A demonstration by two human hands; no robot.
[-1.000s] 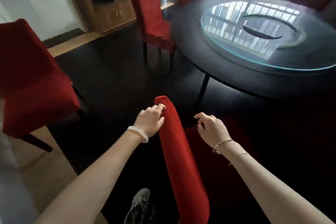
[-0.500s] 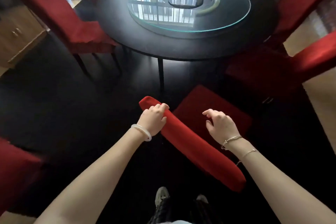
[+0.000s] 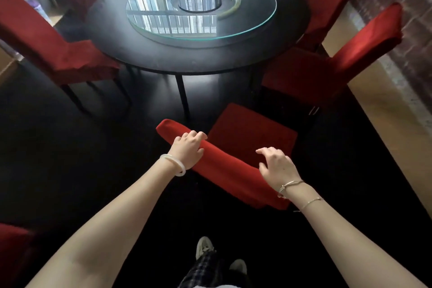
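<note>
Dark, glossy floor (image 3: 70, 159) fills most of the room, with pale wood along the right edge. At upper centre stands a round black tabletop (image 3: 163, 58) carrying a glass turntable (image 3: 201, 28) that mirrors a barred window. Red-covered chairs ring it, a left chair (image 3: 58, 54) and a right chair (image 3: 339, 63).

At lower centre is the red chair (image 3: 252, 133) I am handling. Its seat points up the frame toward the table, and its backrest (image 3: 224, 170) runs diagonally toward the lower right. My left grip (image 3: 187, 149) is curled over the backrest's top edge near its upper-left end, holding it. My right grip (image 3: 275, 166) sits over the lower-right part, fingers loosely bent and pinching nothing. I cannot tell whether it touches the fabric.

A second ago the table sat at the upper right and the backrest ran almost straight down the frame. Now the table is dead ahead and the chair nearly faces it. I judge the turning is almost finished, and pushing in remains.

A thin table leg (image 3: 182, 96) stands just beyond the seat's left corner, and the right chair is close. Either could block the way.
</note>
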